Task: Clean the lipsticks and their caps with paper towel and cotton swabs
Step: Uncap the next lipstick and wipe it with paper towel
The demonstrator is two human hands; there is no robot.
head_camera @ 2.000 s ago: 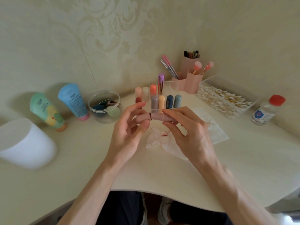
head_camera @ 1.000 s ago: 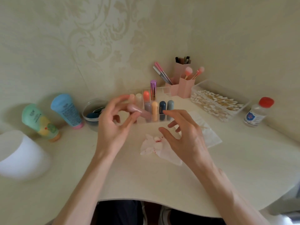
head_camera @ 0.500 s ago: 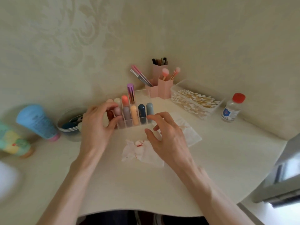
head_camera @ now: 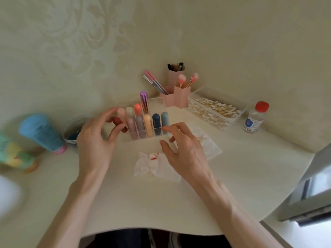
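**At the makeup desk**

Smooth, capsule-shaped lipsticks stand upright in a clear plastic rack at the far middle. The left hand and right hand hover on either side, fingers loose, grasping nothing. A crumpled, red-stained paper towel lies nearer.

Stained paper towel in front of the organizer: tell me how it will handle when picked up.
The paper towel is crumpled and thin, so it will probably flop and weigh almost nothing. Its red smears may transfer to fingers. Pushed, it would likely bunch rather than slide.
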